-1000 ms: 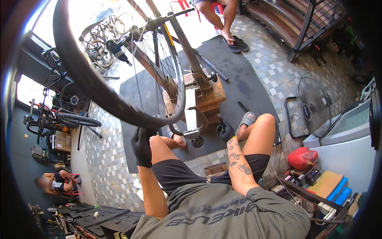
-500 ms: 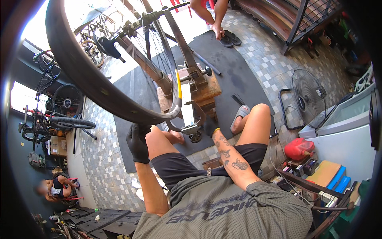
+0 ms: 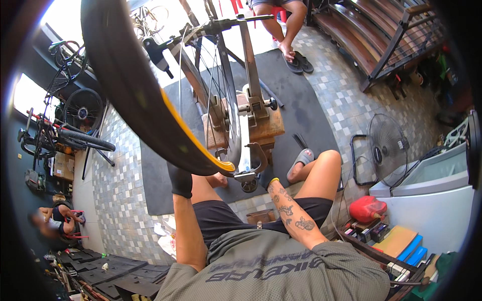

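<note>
A bicycle wheel (image 3: pixel 125 110) with a dark rim and a yellow strip stands upright in a metal truing stand (image 3: pixel 251 70), mounted on a worn wooden block (image 3: pixel 271 128). My left hand (image 3: pixel 178 179), in a black glove, is at the wheel's lower edge; its fingers are hidden behind the rim. My right hand (image 3: pixel 266 179), also gloved, is low beside the stand's bottom bracket (image 3: pixel 256 165) and small black dial (image 3: pixel 249 185), its fingers mostly out of sight.
A black mat (image 3: pixel 306 110) lies beneath. Right are a fan (image 3: pixel 384 145), red jug (image 3: pixel 364 208), white appliance (image 3: pixel 422 210) and wooden rack (image 3: pixel 361 35). Bikes (image 3: pixel 75 135) stand left. One person (image 3: pixel 55 220) sits lower left; another's legs (image 3: pixel 281 25) show at top.
The wheel has turned: the yellow strip now shows along its lower left arc. My right hand has dropped lower in the view. My left hand is further hidden by the wheel.
</note>
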Tool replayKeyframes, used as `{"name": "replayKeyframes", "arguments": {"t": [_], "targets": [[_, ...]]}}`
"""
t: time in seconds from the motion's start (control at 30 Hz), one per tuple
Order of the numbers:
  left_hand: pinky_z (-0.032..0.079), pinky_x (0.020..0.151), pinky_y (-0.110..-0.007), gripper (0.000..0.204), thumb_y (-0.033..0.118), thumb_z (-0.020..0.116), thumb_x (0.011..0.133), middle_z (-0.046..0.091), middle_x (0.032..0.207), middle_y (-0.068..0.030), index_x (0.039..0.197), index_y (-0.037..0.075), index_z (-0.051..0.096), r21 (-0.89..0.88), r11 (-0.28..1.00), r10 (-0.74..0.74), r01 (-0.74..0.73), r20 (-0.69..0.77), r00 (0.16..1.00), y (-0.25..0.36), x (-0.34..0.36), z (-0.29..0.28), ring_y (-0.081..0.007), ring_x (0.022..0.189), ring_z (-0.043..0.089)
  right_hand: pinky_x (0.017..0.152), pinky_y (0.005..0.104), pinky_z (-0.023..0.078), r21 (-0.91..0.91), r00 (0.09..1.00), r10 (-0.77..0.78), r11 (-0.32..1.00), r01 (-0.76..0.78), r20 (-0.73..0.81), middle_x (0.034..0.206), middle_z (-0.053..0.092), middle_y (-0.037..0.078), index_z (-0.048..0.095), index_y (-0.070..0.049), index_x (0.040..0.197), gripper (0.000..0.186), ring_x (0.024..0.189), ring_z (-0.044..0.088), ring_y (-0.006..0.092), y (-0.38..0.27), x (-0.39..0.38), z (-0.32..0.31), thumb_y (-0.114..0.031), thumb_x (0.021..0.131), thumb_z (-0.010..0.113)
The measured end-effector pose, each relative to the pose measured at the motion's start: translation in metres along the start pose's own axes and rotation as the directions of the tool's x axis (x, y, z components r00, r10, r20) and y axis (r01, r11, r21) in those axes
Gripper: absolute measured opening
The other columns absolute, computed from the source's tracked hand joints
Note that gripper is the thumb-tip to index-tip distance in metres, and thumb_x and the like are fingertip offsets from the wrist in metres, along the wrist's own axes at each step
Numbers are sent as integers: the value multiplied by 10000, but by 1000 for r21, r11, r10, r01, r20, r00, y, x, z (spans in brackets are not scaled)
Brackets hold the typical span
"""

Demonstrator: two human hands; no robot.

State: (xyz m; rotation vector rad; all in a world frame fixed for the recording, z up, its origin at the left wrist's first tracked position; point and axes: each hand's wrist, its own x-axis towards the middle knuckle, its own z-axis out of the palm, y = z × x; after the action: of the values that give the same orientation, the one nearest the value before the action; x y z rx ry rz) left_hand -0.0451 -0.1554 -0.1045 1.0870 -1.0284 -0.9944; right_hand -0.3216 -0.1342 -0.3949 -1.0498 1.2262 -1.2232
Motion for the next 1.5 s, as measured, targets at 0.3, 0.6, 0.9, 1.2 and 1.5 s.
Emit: {"name": "replayKeyframes", "arguments": {"t": [0.3,0.6,0.9,1.2,1.5], "targets": [[515,758,-297,286,209,608,1043,749,1001,-59,1123,-42,722,85,996,-40,27,157,987,32,56,86,-101,933,630,541,333,526,143,576,767,560,-816,282,816,747,96,683,-58,923,222,646,670,200,-62,-73,-42,-232,1015,580],[548,818,-279,334,203,580,1067,745,1108,-99,1307,-16,658,24,999,23,-30,239,971,54,65,120,-142,963,713,461,301,496,-612,803,549,724,-319,230,799,742,125,684,-4,1060,289,517,631,168,-89,-75,-68,-280,1023,610],[555,804,-288,368,232,620,1045,746,1136,-117,1307,-24,661,37,999,23,-31,204,979,35,77,120,-144,939,703,488,304,504,-188,754,656,738,-648,-20,825,748,103,662,-44,1055,275,569,670,180,-62,-69,-72,-313,1014,622],[556,824,-293,375,232,640,1036,747,1127,-120,1304,-30,656,-32,992,126,-123,172,977,52,62,124,-145,940,696,502,309,522,-102,774,629,768,-633,-66,827,734,90,660,-54,1050,297,615,695,185,-54,-61,-73,-344,1037,596],[544,945,-336,437,205,635,1025,713,1213,-154,1389,-30,577,215,945,188,-245,252,949,53,73,134,-231,1049,701,718,320,551,-319,936,336,880,-352,-107,845,730,90,718,-10,1024,297,778,695,176,-48,-56,-79,-288,1037,613]]}}
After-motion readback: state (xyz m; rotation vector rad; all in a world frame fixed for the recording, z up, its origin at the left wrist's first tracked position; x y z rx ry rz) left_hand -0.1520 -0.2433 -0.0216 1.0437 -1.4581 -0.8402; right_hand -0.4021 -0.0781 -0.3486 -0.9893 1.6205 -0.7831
